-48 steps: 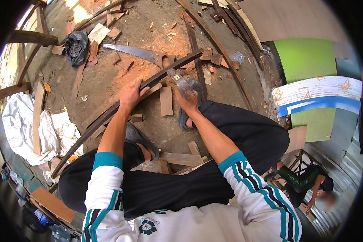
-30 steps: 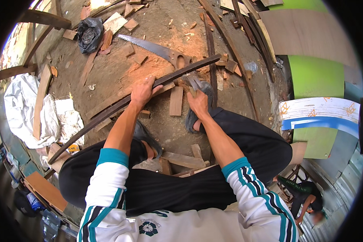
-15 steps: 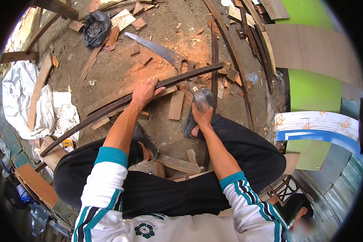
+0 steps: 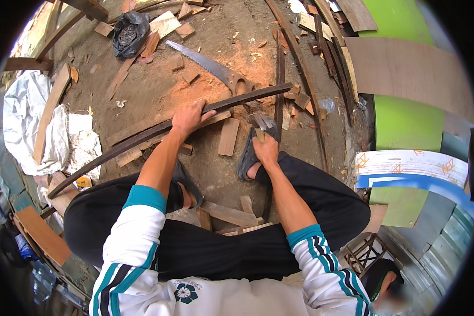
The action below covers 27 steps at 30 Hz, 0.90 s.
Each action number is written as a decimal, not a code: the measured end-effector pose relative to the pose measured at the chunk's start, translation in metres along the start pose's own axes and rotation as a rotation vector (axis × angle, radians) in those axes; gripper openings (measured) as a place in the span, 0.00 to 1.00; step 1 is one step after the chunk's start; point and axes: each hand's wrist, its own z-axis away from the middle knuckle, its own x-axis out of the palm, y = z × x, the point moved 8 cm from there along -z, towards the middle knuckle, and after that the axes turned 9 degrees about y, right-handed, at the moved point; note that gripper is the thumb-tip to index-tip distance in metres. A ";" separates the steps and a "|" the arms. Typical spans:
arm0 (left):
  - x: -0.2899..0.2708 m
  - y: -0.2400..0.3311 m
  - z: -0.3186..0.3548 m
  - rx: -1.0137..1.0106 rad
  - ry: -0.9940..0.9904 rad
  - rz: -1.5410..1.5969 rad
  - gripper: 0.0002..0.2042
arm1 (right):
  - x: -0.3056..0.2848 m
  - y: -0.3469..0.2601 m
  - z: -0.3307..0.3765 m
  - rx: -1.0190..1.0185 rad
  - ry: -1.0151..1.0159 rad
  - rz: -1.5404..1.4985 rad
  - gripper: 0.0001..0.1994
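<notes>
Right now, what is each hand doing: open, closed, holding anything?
Left hand: pressed down on the long curved dark wooden strip, fingers draped over it.
Right hand: closed around the hammer handle.

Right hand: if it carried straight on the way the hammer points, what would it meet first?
Probably the curved dark strip, just beyond the hammer held in the right hand; depth is unclear.
</notes>
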 end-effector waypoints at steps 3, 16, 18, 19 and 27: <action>-0.013 0.001 0.006 0.105 0.209 0.020 0.29 | -0.005 0.013 0.001 0.041 -0.010 -0.004 0.18; -0.009 0.011 0.007 0.188 0.258 -0.087 0.26 | -0.076 -0.025 0.008 0.188 -0.175 -0.222 0.15; -0.009 0.006 0.012 0.197 0.327 -0.140 0.28 | -0.081 -0.030 0.011 0.190 -0.204 -0.226 0.15; -0.012 0.010 0.018 0.191 0.340 -0.156 0.28 | -0.086 -0.028 0.011 0.184 -0.211 -0.203 0.15; -0.003 -0.016 0.036 -0.020 0.159 -0.121 0.31 | -0.101 -0.039 0.037 0.216 -0.237 -0.251 0.16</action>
